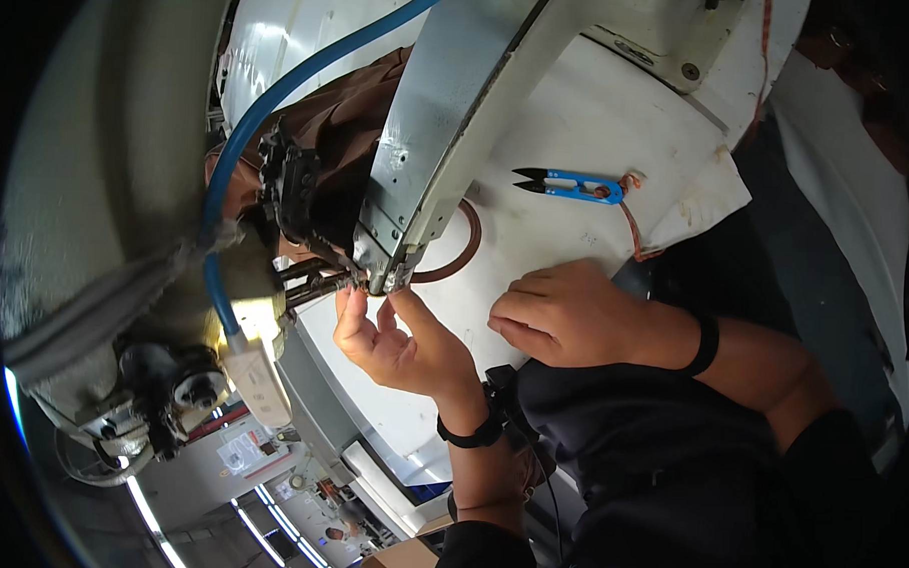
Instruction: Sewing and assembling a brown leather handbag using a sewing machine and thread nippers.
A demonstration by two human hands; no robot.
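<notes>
My left hand (397, 342) reaches up to the metal foot (385, 272) at the end of the sewing machine's narrow arm (421, 103), fingertips pinched at it on something too small to make out. My right hand (564, 313) is loosely closed over the white work surface (616, 109), palm down, its contents hidden. Brown fabric (336, 100) lies behind the machine arm, and a brown loop of cord or strip (466, 249) curves beside the foot. Blue thread snips (568, 185) with a cord lie on the white surface beyond my right hand.
A blue hose (244, 146) crosses the machine's large body (98, 171) on the left, ending by a small lamp (256, 377). A dark knob mechanism (186, 387) sits lower left. In the distant background a person (341, 530) is at a workbench, below strip lights.
</notes>
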